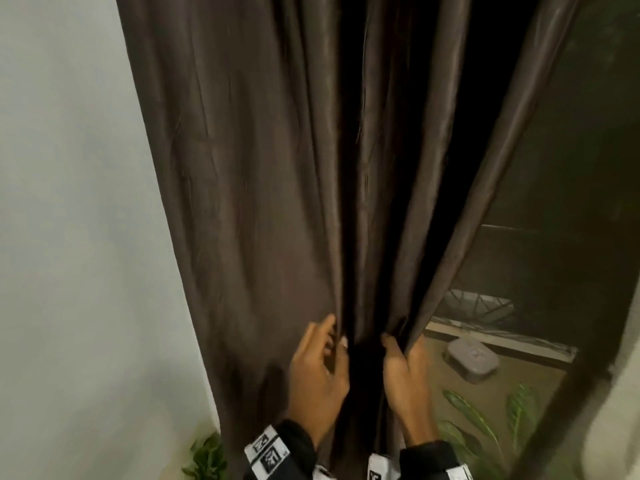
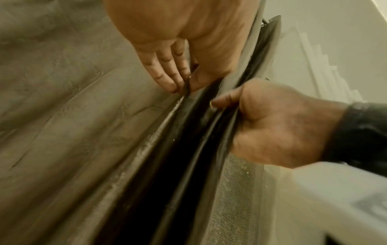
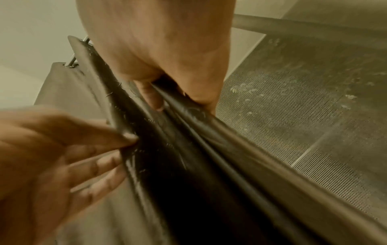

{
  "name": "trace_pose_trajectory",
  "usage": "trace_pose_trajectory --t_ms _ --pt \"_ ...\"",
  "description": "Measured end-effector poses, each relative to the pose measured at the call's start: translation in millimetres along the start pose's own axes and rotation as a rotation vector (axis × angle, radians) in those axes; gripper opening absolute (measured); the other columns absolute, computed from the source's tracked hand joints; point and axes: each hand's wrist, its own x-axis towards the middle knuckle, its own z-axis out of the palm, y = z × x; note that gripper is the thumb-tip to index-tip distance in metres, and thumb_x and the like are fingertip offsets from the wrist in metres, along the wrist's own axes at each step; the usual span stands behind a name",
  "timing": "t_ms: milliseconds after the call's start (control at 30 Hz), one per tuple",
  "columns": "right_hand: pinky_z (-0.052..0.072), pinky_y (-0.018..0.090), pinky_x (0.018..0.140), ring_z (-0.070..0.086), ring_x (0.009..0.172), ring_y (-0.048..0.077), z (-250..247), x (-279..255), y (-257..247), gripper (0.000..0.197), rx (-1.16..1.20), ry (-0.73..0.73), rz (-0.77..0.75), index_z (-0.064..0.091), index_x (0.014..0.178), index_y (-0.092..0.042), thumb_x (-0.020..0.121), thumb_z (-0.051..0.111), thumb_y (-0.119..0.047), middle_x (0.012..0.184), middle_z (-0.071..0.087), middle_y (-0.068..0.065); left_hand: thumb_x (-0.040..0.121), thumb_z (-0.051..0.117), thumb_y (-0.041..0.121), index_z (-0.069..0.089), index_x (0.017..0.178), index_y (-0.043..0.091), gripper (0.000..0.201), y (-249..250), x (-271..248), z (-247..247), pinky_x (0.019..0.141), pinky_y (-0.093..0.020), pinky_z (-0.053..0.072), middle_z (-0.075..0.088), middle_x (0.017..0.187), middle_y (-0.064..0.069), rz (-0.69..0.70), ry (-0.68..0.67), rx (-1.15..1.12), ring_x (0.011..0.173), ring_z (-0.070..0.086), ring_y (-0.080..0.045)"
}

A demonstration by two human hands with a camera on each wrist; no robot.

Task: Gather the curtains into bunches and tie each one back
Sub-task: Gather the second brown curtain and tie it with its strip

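Observation:
A dark brown curtain (image 1: 249, 188) hangs in long folds in front of me. Low down on it, my left hand (image 1: 337, 332) pinches one fold between thumb and fingers. My right hand (image 1: 398, 344) grips the neighbouring folds at the curtain's right edge, thumb in front and fingers hidden behind the cloth. In the left wrist view the left hand (image 2: 184, 87) nips the fold's edge, with the right hand (image 2: 226, 106) close beside it. The right wrist view has the right hand (image 3: 182, 102) clamped on bunched folds and the left hand (image 3: 127, 142) pinching cloth. No tie-back is in sight.
A white wall (image 1: 69, 237) runs along the left. To the right, a dark window with a mesh screen (image 3: 303, 107) is uncovered. Through it I see a grey lidded box (image 1: 472, 358) on a ledge. Green plant leaves (image 1: 474, 420) show below the hands, more at the wall's foot (image 1: 207, 459).

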Motion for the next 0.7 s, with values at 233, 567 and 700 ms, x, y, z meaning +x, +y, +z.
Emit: trace_pose_trajectory --t_ms 233,567,700 --pt "0.056 0.034 0.099 0.069 0.118 0.009 51.4 -10.3 -30.0 0.063 -0.054 0.048 -0.125 0.059 0.131 -0.037 0.08 0.079 -0.067 0.123 0.071 -0.012 0.089 0.069 0.003 0.072 0.131 0.018 0.045 2.0 8.4 -18.4 0.101 -0.042 0.059 0.074 0.126 0.007 0.031 -0.394 -0.256 0.117 0.072 -0.01" --pt "0.033 0.026 0.104 0.047 0.127 0.007 64.0 -6.0 -24.4 0.04 -0.134 0.166 -0.096 0.054 0.152 -0.014 0.114 0.044 -0.022 0.137 0.055 -0.006 0.081 0.091 0.026 0.047 0.152 0.016 0.084 -49.3 70.1 -109.2 0.109 -0.032 0.045 0.047 0.147 -0.012 -0.122 0.428 0.0 0.133 0.046 -0.025" --pt "0.034 0.028 0.105 0.05 0.128 0.012 74.6 -6.8 -26.8 0.039 -0.148 0.177 -0.113 0.055 0.15 -0.014 0.113 0.044 -0.018 0.136 0.056 -0.006 0.096 0.077 0.017 0.062 0.134 0.03 0.043 -56.6 79.2 -103.9 0.097 -0.038 0.058 0.069 0.119 0.001 -0.171 0.276 -0.165 0.109 0.069 -0.024"
